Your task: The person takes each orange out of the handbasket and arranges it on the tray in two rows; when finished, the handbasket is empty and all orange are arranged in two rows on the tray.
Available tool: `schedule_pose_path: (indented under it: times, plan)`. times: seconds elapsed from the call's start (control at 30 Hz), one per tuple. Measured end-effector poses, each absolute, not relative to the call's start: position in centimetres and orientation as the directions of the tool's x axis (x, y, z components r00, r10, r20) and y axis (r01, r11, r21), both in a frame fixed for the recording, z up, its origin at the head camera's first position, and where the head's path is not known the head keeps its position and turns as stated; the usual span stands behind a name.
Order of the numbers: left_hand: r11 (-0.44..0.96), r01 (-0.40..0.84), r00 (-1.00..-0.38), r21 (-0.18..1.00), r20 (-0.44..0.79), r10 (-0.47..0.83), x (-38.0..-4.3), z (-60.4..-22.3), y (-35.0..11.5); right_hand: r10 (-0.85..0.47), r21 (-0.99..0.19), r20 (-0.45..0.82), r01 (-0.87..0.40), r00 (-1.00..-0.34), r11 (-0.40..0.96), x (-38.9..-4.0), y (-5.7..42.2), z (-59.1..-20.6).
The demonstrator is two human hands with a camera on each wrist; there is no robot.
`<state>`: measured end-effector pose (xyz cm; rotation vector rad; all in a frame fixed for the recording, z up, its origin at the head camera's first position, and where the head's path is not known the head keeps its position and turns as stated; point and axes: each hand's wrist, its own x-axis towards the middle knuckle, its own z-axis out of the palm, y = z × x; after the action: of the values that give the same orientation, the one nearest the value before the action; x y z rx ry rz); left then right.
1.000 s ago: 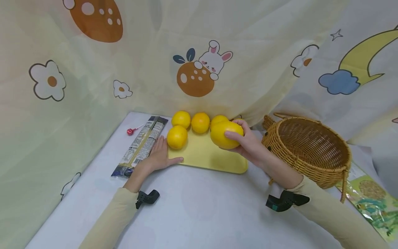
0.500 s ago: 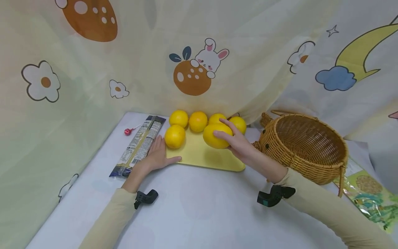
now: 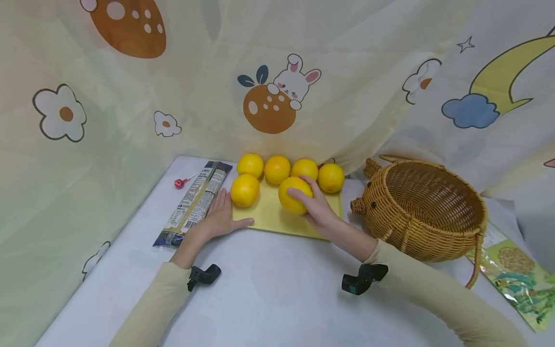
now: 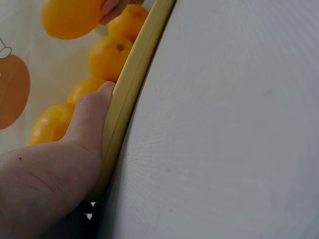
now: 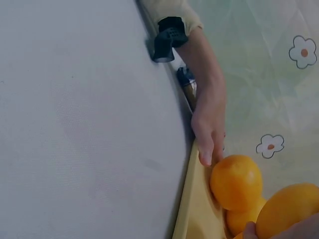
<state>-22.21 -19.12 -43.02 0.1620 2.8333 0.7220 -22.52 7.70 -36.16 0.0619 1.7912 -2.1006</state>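
Observation:
A yellow tray [image 3: 273, 219] carries several oranges: a row of them [image 3: 277, 169] along its back edge and one [image 3: 245, 191] at the front left. My right hand [image 3: 323, 209] holds another orange [image 3: 292, 195] over the middle of the tray, thumb on the near side. In the left wrist view that orange [image 4: 72, 17] appears raised above the row. My left hand [image 3: 217, 219] lies along the tray's left end with straight fingers, its thumb [image 4: 90, 117] at the front rim. The right wrist view shows the held orange [image 5: 291, 209] close to the camera.
Left of the tray lies a long printed packet [image 3: 195, 205], with a red lollipop [image 3: 179, 183] beyond it. A wicker basket [image 3: 416, 231] shaped like an animal stands at the right. A green printed bag [image 3: 516, 274] lies partly behind it. A patterned curtain [image 3: 208, 96] hangs behind.
My right hand has moved left and slightly down with the orange, away from the basket. The right-end orange of the back row has come into full view. My left hand stays put.

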Motion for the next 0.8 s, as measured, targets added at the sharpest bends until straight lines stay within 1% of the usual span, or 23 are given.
schedule_pose_path:
  times: [0.2,0.27,0.47,0.57,0.67,0.8]
  plan:
    - [0.872,0.052,-0.972,0.487,-0.175,0.155,-22.4,-43.1,-19.1,-0.220,-0.957,-0.240,0.269,-0.946,-0.111,-22.7,6.8,-36.3]
    - [0.871,0.049,-0.972,0.489,-0.178,0.155,-22.3,-43.1,-19.2,-0.215,-0.963,-0.238,0.258,-0.947,-0.070,-22.8,6.5,-36.3]
    - [0.873,0.048,-0.972,0.485,-0.179,0.153,-22.2,-43.0,-19.3,-0.202,-0.964,-0.259,0.238,-0.945,0.122,-23.5,5.7,-36.4]
    - [0.871,0.048,-0.972,0.489,-0.176,0.153,-22.2,-43.1,-19.4,-0.199,-0.955,-0.271,0.237,-0.942,0.178,-24.0,5.2,-36.7]
    - [0.870,0.052,-0.973,0.491,-0.173,0.156,-22.2,-43.3,-19.3,-0.199,-0.950,-0.282,0.245,-0.938,0.193,-24.4,4.8,-37.1]
    - [0.874,0.057,-0.971,0.482,-0.176,0.161,-22.2,-43.3,-19.3,-0.213,-0.953,-0.280,0.245,-0.936,0.177,-24.9,4.2,-37.7]
